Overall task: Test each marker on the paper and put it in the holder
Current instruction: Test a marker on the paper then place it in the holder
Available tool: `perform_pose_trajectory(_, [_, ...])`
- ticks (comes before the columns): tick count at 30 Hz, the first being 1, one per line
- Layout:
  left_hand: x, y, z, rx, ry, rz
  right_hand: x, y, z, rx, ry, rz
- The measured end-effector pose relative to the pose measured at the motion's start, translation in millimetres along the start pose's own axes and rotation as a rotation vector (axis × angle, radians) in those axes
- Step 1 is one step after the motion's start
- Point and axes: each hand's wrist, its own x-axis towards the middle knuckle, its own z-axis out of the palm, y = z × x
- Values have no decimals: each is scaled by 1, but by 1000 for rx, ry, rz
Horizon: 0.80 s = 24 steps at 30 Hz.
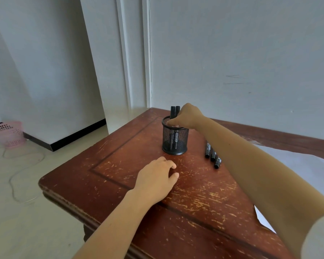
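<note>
A black mesh holder [174,141] stands on the worn wooden table [120,165], with two black markers [174,112] upright in it. My right hand [187,115] reaches over the holder's rim, its fingers curled at the markers; whether it still grips one I cannot tell. Three black markers [212,156] lie side by side on the table to the right of the holder, partly hidden by my right forearm. White paper [295,159] lies at the right, under that arm. My left hand [156,177] rests flat on the table in front of the holder, holding nothing.
The table's left corner and front edge drop to a pale floor. A pink mesh bin [10,133] and a thin cable [17,176] are on the floor at left. A white wall and door frame stand close behind the table.
</note>
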Motion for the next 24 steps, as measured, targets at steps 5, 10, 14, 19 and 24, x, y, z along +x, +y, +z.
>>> perform_pose_trajectory(5, [0, 3, -1, 19, -11, -6, -10, 7, -3, 95, 44, -26])
perform_pose_trajectory(10, [4, 16, -4, 63, -56, -21, -52, 49, -33, 126, 88, -107])
perform_pose_trajectory(14, [6, 62, 3, 39, -103, 211, -110, 117, -65, 60, 176, -18])
perform_pose_trajectory(19, [-6, 131, 20, 13, -455, 623, -186, 205, -95, -219, 97, 273])
perform_pose_trajectory(24, [-7, 141, 36, 109, -476, 691, -230, 227, -81, -319, -5, 254])
